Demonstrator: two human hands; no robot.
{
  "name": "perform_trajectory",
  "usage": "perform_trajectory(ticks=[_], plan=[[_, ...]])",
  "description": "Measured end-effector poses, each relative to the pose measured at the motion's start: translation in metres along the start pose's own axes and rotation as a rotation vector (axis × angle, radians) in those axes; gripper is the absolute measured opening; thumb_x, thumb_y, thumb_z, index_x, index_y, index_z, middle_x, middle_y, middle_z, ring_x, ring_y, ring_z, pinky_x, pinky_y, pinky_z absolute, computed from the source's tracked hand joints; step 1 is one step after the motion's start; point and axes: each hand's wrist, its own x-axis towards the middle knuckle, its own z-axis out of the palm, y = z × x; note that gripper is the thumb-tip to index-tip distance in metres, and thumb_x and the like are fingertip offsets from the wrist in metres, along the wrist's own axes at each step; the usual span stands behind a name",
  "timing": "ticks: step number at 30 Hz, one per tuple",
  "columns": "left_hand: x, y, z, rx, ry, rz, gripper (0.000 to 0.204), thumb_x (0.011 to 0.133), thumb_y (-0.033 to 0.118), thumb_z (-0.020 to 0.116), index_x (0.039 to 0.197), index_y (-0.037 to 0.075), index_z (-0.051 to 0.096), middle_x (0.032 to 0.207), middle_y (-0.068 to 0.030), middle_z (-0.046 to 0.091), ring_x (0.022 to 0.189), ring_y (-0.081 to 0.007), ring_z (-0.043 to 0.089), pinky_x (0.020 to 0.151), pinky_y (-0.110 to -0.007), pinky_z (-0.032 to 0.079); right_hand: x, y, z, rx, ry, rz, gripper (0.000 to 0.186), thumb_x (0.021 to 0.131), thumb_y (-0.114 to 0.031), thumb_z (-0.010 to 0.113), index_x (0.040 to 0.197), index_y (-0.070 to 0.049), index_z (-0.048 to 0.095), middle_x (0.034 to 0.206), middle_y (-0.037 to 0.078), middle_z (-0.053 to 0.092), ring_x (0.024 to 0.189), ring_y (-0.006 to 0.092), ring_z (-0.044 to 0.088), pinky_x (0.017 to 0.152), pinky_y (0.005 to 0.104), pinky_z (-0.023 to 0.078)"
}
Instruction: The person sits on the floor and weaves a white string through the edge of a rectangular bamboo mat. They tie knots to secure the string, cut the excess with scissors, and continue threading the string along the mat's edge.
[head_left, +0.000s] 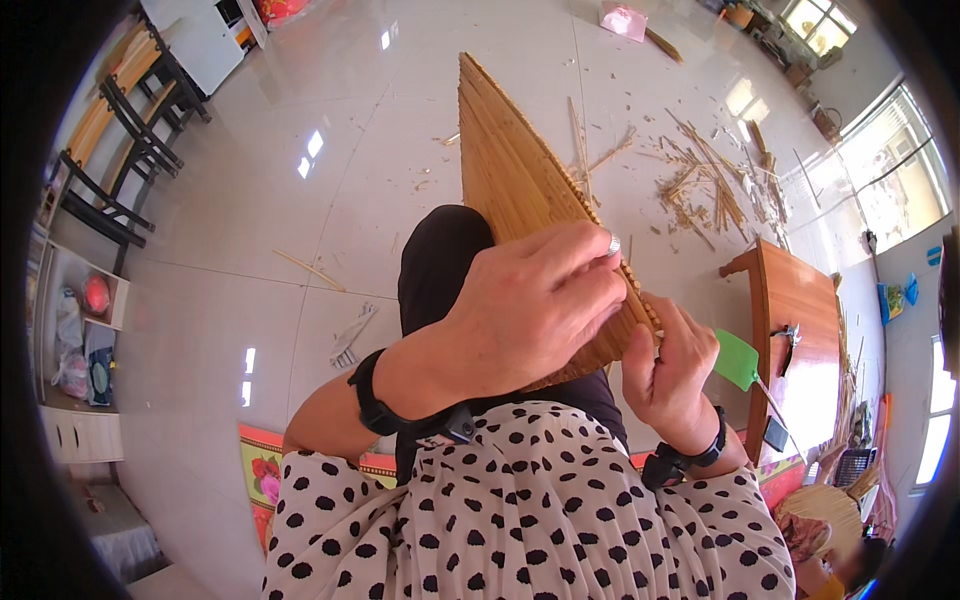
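A flat tan panel of thin stalks [515, 150] joined side by side leans over my dark-trousered leg, its point facing away from me. Small cut stalk ends line its right edge. Over the panel's near part lies my left hand [545, 300], fingers curled and pressed together at that edge; a small shiny bit shows by a fingertip, too small to name. My right hand [672, 365] is closer to me on the same edge, thumb and fingers closed on the panel's near corner. The underside of the panel and some fingertips are hidden.
Loose stalks and scraps [710, 185] litter the tiled floor ahead and right. A wooden table [800, 340] on the right carries a hammer [790, 340], a dark phone-like object [775, 434] and a green fly swatter [737, 360]. Chairs [130, 140] stand far left.
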Motion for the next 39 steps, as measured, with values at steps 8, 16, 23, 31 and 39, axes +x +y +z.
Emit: perform_trajectory(ticks=[8, 16, 23, 31, 39], plan=[[0.01, 0.021, -0.029, -0.676, -0.375, -0.859, 0.012, 0.089, 0.006, 0.06, 0.084, 0.001, 0.05, 0.065, -0.0071, 0.058, 0.055, -0.0097, 0.054, 0.052, -0.024, 0.042, 0.0, 0.01, -0.001, 0.06, 0.006, 0.022, 0.024, 0.081, -0.011, 0.057, 0.097, 0.006, 0.061, 0.069, 0.016, 0.059, 0.054, 0.0327, 0.058, 0.05, 0.0365, 0.047], [0.003, 0.007, -0.054, -0.286, -0.499, -0.698, 0.009, 0.081, -0.002, 0.065, 0.089, 0.0, 0.06, 0.063, -0.0013, 0.057, 0.052, -0.0058, 0.049, 0.049, -0.021, 0.038, -0.001, 0.015, -0.003, 0.072, 0.016, 0.023, 0.024, 0.081, -0.011, 0.057, 0.096, 0.007, 0.062, 0.07, 0.016, 0.059, 0.054, 0.0325, 0.058, 0.05, 0.036, 0.046], [-0.021, -0.003, -0.083, -0.145, -0.154, -0.581, 0.005, 0.084, 0.002, 0.063, 0.08, 0.0, 0.062, 0.061, -0.0013, 0.055, 0.052, -0.0057, 0.045, 0.047, -0.021, 0.035, 0.001, 0.016, -0.002, 0.048, 0.025, 0.018, 0.024, 0.08, -0.01, 0.056, 0.095, 0.008, 0.062, 0.065, 0.016, 0.057, 0.05, 0.0315, 0.056, 0.048, 0.0353, 0.045], [-0.03, 0.001, -0.099, -0.313, -0.057, -0.72, 0.006, 0.087, 0.001, 0.062, 0.083, -0.003, 0.064, 0.07, 0.0001, 0.06, 0.061, -0.0038, 0.05, 0.055, -0.019, 0.041, 0.001, 0.017, -0.004, 0.091, 0.018, 0.016, 0.024, 0.08, -0.011, 0.057, 0.095, 0.008, 0.062, 0.061, 0.015, 0.055, 0.047, 0.0273, 0.055, 0.046, 0.0329, 0.044], [-0.015, 0.015, -0.082, -0.511, -0.042, -0.668, 0.005, 0.084, 0.003, 0.068, 0.085, -0.002, 0.067, 0.071, -0.0005, 0.062, 0.059, -0.0029, 0.049, 0.052, -0.018, 0.036, 0.012, 0.01, -0.006, 0.061, 0.122, -0.146, 0.029, 0.08, -0.019, 0.063, 0.096, 0.005, 0.063, 0.076, 0.015, 0.065, 0.059, 0.0263, 0.062, 0.053, 0.031, 0.048]])
